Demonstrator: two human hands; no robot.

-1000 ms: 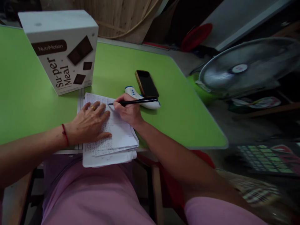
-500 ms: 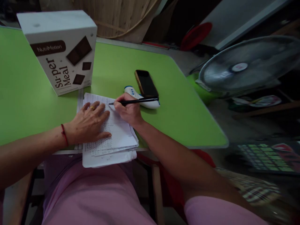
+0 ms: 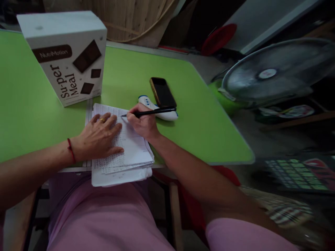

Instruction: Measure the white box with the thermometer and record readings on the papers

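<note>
Almost nothing has shifted since the earlier frames: both hands keep their places on the papers, and the view has only drifted slightly. Right hand (image 3: 142, 124), fingers closed together around a black pen (image 3: 149, 112), rests at the upper right of a stack of written sheets (image 3: 131, 153); the pen lies nearly level, its tip touching the top sheet near the upper edge. Left hand (image 3: 98, 137), fingers spread and flat, palm down, presses on the left part of the same stack; a ring sits on one finger and a red cord circles the wrist. The stack lies at the near edge of a green table (image 3: 196, 115), partly overhanging it above the person's lap. Just beyond the right hand, a white-and-blue handheld device (image 3: 167, 115) lies on the table with a dark phone (image 3: 162, 92) resting on it. A white box printed "Su-per Meal" (image 3: 65, 55) stands upright just behind the sheets. An electric fan (image 3: 274, 73) stands beyond the table's right edge.
</note>
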